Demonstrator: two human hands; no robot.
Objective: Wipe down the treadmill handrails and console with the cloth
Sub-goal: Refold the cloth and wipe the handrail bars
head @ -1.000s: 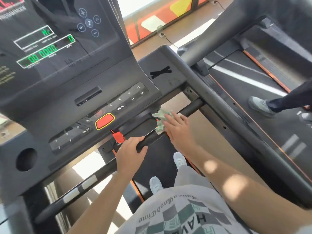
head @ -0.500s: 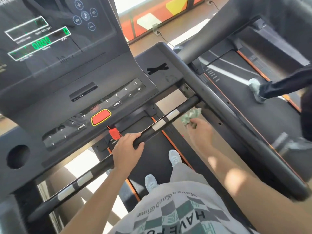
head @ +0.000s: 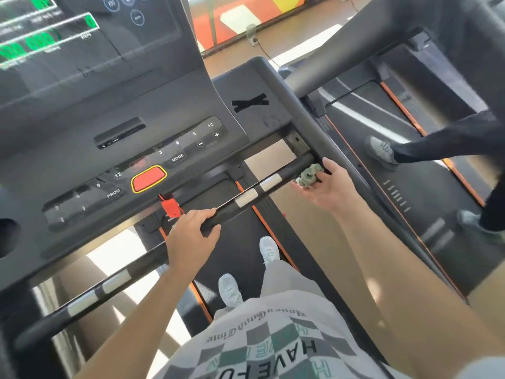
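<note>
Gym treadmill console (head: 164, 138), second treadmill (head: 410, 165) beside it.
Left hand (head: 191, 233) grasps the handrail (head: 246, 199); right hand (head: 328, 190) grips the cloth (head: 310, 177) at its end.

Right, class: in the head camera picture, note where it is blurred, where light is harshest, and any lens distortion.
Head view: the green display digits and the other person's near shoe are motion-blurred; head view: the floor below the front handrail is blown out white; head view: the side rail looks bowed, a wide-angle effect; the cloth is fairly sharp.
</note>
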